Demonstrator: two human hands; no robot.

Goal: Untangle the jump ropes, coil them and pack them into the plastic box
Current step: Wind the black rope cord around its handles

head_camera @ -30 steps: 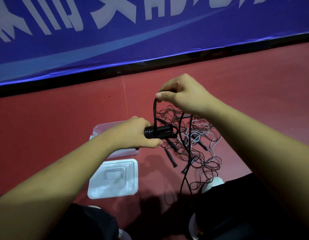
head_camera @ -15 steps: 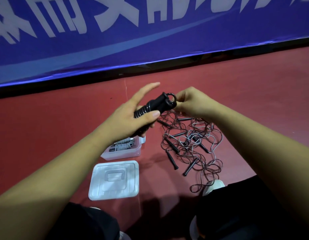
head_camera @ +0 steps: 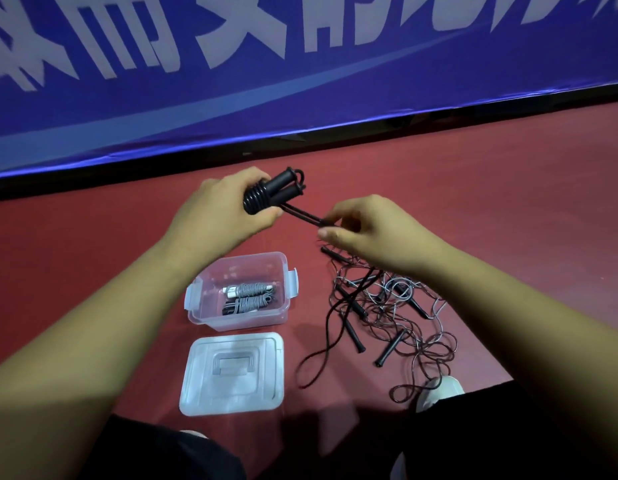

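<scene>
Black jump rope half coiled between my two hands, above the open plastic box.

My left hand (head_camera: 217,216) is closed around the black coiled jump rope (head_camera: 266,197), its two handles side by side and wraps of cord round them. My right hand (head_camera: 366,233) pinches the loose cord (head_camera: 305,216) running out of that bundle between thumb and fingertips. Below on the red floor (head_camera: 508,209) sits the plastic box (head_camera: 240,292) with two grey coiled ropes (head_camera: 248,297) inside; its lid (head_camera: 233,372) lies just in front of it. Right of the box the tangled ropes (head_camera: 387,317) lie in a heap.
</scene>
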